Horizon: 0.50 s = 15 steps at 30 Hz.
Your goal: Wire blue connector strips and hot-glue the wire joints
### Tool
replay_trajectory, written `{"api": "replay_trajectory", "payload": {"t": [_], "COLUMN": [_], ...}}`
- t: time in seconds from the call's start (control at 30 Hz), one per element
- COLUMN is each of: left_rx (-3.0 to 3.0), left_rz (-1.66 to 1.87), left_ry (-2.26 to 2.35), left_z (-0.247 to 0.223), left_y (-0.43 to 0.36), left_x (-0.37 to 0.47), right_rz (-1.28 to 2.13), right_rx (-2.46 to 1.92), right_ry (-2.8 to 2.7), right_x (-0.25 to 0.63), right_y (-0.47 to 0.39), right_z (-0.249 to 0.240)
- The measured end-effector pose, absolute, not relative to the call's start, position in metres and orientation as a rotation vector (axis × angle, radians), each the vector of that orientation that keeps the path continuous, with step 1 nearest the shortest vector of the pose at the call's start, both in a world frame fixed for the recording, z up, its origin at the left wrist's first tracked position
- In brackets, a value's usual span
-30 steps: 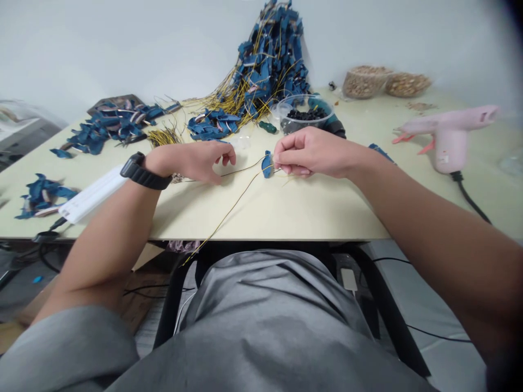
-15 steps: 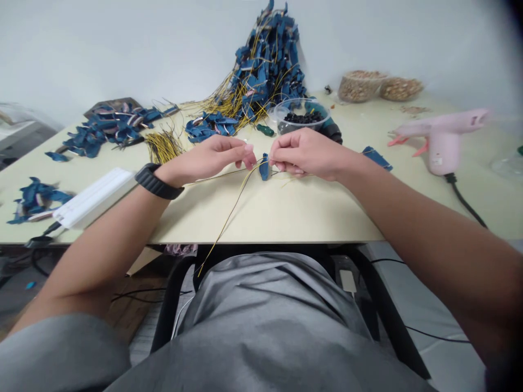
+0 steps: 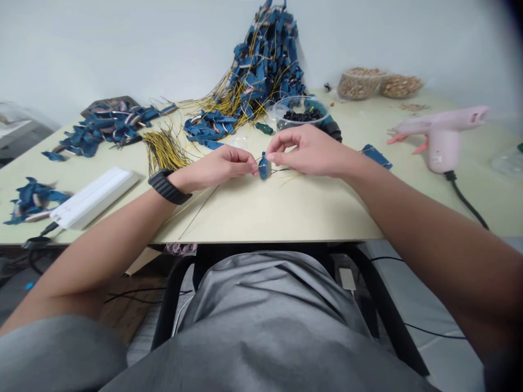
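A small blue piece (image 3: 263, 167) hangs just above the table between my hands, with thin yellow and black wires at it. My left hand (image 3: 232, 165), a black band on its wrist, is closed in a pinch on the wires at the piece's left side. Wire ends trail below that hand toward the table's front edge. My right hand (image 3: 304, 151) pinches at the upper right edge of the piece, thumb against forefinger; the exact contact is too small to make out. Short dark and yellow wire ends (image 3: 281, 171) stick out under the right hand.
Behind rises a tall heap of wired blue pieces (image 3: 265, 65). A clear tub (image 3: 302, 113) of black parts stands before it. Yellow wires (image 3: 163, 148), loose blue pieces (image 3: 98, 128) and a white box (image 3: 96, 197) lie left; a pink glue gun (image 3: 443, 136) stands right.
My left hand has moved right and closed in a pinch beside the blue piece. The wires that hung over the table's front edge now trail leftward under that hand.
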State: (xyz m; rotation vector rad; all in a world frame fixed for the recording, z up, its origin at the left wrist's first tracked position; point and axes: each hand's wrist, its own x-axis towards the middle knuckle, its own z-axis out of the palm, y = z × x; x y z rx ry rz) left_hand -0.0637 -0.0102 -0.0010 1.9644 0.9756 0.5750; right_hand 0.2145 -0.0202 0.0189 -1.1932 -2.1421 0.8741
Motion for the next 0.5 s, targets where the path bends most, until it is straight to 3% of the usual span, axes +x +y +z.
{"api": "replay_trajectory", "payload": {"t": [0.2, 0.5], "left_rx": [2.012, 2.064], "left_rz": [0.583, 0.598], "left_ry": [0.925, 0.909], "left_z": [-0.0059, -0.0057], "left_y": [-0.0077, -0.0094], "left_x": [-0.0633, -0.0601], "right_rz": [0.673, 0.671], "right_rx": [-1.182, -1.201], "right_ry": [-2.308, -2.329], "right_x": [0.2127, 0.2124], "right_y": [-0.0215, -0.0232], "right_z": [0.0164, 0.0192]}}
